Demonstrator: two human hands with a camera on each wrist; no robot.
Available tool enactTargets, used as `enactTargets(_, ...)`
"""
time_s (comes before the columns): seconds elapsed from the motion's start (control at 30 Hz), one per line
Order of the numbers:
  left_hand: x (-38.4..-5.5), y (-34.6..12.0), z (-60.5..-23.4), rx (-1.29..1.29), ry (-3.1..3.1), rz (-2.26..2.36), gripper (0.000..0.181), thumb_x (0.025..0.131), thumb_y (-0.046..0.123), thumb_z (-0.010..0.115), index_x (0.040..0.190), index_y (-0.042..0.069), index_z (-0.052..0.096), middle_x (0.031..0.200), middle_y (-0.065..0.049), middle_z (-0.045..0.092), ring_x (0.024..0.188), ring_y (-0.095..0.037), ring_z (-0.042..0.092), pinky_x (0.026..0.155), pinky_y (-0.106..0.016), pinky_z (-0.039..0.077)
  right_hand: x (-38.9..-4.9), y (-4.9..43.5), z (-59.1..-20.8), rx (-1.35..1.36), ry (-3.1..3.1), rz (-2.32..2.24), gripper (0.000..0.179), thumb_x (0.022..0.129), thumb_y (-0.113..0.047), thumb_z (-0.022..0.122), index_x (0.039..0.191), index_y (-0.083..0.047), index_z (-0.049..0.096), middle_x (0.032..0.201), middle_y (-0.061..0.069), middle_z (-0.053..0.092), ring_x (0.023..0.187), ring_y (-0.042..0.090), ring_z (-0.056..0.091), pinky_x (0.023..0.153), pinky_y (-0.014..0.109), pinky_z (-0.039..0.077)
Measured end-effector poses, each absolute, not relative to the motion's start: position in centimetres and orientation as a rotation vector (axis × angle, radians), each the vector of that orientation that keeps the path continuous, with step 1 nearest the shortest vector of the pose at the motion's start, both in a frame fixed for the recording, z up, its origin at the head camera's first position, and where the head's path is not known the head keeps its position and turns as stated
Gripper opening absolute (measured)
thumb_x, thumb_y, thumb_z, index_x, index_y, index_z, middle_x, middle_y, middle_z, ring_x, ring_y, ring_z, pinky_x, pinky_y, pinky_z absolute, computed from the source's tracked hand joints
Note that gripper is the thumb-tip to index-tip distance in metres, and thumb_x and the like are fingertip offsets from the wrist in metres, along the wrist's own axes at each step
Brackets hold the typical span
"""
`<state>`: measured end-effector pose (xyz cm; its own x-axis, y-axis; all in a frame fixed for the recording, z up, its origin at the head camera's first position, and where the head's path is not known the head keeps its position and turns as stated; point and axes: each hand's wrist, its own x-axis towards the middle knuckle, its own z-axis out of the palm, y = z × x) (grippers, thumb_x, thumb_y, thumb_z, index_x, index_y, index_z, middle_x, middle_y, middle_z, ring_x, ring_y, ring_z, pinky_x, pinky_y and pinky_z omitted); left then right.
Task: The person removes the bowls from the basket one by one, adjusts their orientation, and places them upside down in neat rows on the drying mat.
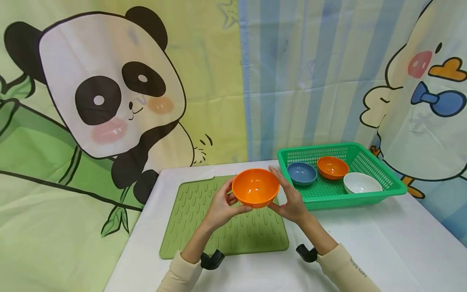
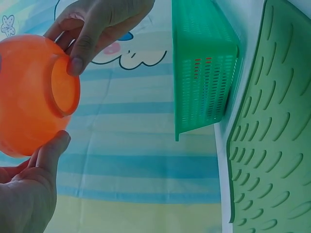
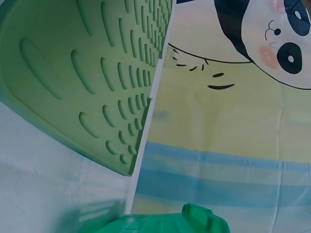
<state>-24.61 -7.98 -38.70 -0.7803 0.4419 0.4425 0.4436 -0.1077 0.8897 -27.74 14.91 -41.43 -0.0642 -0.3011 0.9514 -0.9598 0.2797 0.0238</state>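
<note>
An orange bowl is held up over the green drying mat, its inside tilted toward the head camera. From the left side my left hand grips it, thumb low near the base. My right hand holds the opposite side, with fingers at the rim and thumb underneath. In the left wrist view the orange bowl shows its round foot, between the left hand and the right hand. Neither hand nor bowl appears in the right wrist view.
At the right stands a green basket holding a blue bowl, another orange bowl and a white bowl. The mat lies on a white table. Behind hangs a printed curtain.
</note>
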Motion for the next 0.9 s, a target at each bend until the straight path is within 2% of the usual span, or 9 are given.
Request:
enactTargets(0.17, -24.5, -7.9, -38.5, -1.043, -2.078, -2.092, 0.082, 0.072, 0.010, 0.078, 0.139, 0.001, 0.033, 0.134, -0.018, 0.044, 0.113, -0.031, 0.054, 0.091, -0.034, 0.046, -27.8, 15.0, -41.4, 1.190, -1.556, 0.829, 0.064, 0.087, -0.028, 0.065, 0.117, 0.023, 0.043, 0.126, 0.032, 0.047, 0.124, 0.032, 0.043, 0.099, 0.032, 0.038)
enactTargets(0.37, -23.6, -7.9, -37.3, -1.060, -2.072, -2.038, 0.082, 0.074, 0.016, 0.078, 0.139, -0.005, 0.032, 0.132, -0.022, 0.044, 0.113, -0.035, 0.052, 0.093, -0.042, 0.044, -28.0, 15.0, -41.6, 1.169, -1.545, 0.832, 0.063, 0.085, -0.027, 0.068, 0.120, 0.020, 0.045, 0.126, 0.030, 0.049, 0.122, 0.033, 0.046, 0.098, 0.032, 0.039)
enactTargets(0.47, -23.0, -7.9, -36.5, -1.057, -2.081, -2.012, 0.084, 0.075, 0.022, 0.078, 0.138, -0.009, 0.031, 0.132, -0.024, 0.044, 0.114, -0.036, 0.051, 0.094, -0.042, 0.043, -27.9, 14.9, -41.3, 1.139, -1.532, 0.838, 0.064, 0.084, -0.029, 0.069, 0.119, 0.020, 0.046, 0.123, 0.029, 0.051, 0.118, 0.032, 0.049, 0.097, 0.032, 0.041)
enactTargets(0.63, -22.8, -8.0, -36.4, -1.052, -2.107, -1.985, 0.093, 0.073, 0.032, 0.077, 0.139, -0.011, 0.028, 0.136, -0.025, 0.041, 0.121, -0.036, 0.045, 0.097, -0.040, 0.040, -26.7, 14.4, -39.5, 1.090, -1.518, 0.894, 0.065, 0.082, -0.032, 0.070, 0.112, 0.023, 0.050, 0.112, 0.032, 0.057, 0.100, 0.036, 0.059, 0.092, 0.029, 0.045)
enactTargets(0.7, -23.0, -8.2, -36.8, -1.052, -2.120, -1.970, 0.095, 0.072, 0.034, 0.077, 0.140, -0.009, 0.027, 0.139, -0.022, 0.038, 0.124, -0.033, 0.043, 0.097, -0.038, 0.039, -25.9, 14.1, -38.4, 1.085, -1.528, 0.933, 0.064, 0.082, -0.031, 0.070, 0.109, 0.024, 0.051, 0.106, 0.033, 0.058, 0.095, 0.036, 0.062, 0.089, 0.027, 0.047)
enactTargets(0.8, -23.6, -8.3, -37.6, -1.038, -2.156, -1.904, 0.097, 0.071, 0.029, 0.079, 0.142, -0.007, 0.023, 0.143, -0.020, 0.032, 0.127, -0.031, 0.039, 0.098, -0.039, 0.038, -25.1, 14.0, -37.3, 1.067, -1.575, 0.996, 0.064, 0.081, -0.030, 0.071, 0.109, 0.024, 0.051, 0.102, 0.033, 0.060, 0.096, 0.030, 0.063, 0.086, 0.024, 0.048)
enactTargets(0.9, -24.3, -8.5, -38.6, -1.020, -2.176, -1.739, 0.102, 0.067, 0.019, 0.083, 0.145, -0.003, 0.019, 0.146, -0.017, 0.028, 0.128, -0.030, 0.036, 0.098, -0.040, 0.037, -24.9, 14.3, -37.2, 1.017, -1.646, 1.081, 0.066, 0.079, -0.030, 0.073, 0.112, 0.022, 0.052, 0.101, 0.030, 0.062, 0.099, 0.016, 0.063, 0.082, 0.021, 0.049)
